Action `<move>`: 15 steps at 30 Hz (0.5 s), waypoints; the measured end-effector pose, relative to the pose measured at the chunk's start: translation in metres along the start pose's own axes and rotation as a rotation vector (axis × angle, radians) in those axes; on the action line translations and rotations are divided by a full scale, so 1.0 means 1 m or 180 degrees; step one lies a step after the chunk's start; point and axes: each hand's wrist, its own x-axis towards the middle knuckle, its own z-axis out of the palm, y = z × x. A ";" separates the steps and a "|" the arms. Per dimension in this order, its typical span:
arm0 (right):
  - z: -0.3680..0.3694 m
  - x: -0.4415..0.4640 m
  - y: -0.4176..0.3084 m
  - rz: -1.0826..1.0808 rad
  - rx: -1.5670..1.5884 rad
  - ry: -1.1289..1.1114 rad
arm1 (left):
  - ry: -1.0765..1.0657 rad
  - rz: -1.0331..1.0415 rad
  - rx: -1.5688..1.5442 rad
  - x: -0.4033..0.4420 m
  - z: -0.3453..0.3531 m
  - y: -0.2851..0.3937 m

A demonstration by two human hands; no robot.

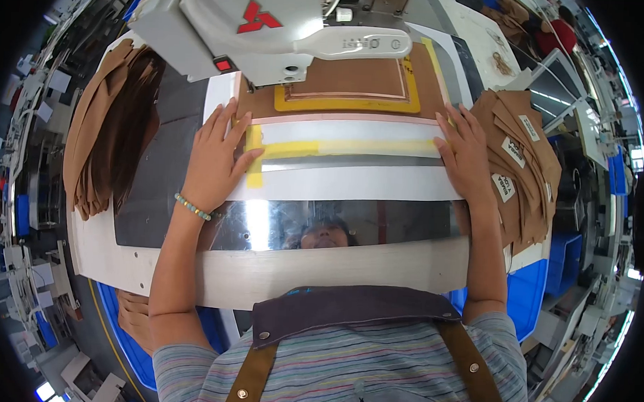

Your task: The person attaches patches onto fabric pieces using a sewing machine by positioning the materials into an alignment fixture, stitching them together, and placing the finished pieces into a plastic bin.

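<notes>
My left hand [219, 151] lies flat with spread fingers at the left edge of a brown fabric piece [431, 88], beside a strip of yellow tape [254, 172]. On the fabric's right edge rests my right hand [467, 155], its fingers stretched out. A yellow rectangular frame [346, 107] sits on the fabric, partly hidden under the head of a sewing machine [200, 34]. Along the near edge of the fabric runs a pale pink strip [346, 118]. Nearer to me are a white band [351, 179] and a shiny metal plate [399, 225].
Brown fabric pieces [105, 122] are stacked at the left on a dark sheet [159, 195]. Another brown pile [525, 180] with white labels lies at the right. Blue bins [535, 293] stand below the table's edge [319, 275].
</notes>
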 end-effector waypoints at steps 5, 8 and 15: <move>0.007 -0.003 0.008 -0.0088 -0.0016 0.0145 | 0.0119 0.0216 -0.0275 0.001 0.000 -0.006; 0.014 -0.007 0.010 -0.0102 0.0009 0.0276 | 0.0018 0.0224 -0.0212 0.001 -0.001 -0.006; 0.009 -0.009 0.008 -0.0117 0.0038 0.0548 | -0.0047 0.0237 -0.0105 0.000 0.004 -0.012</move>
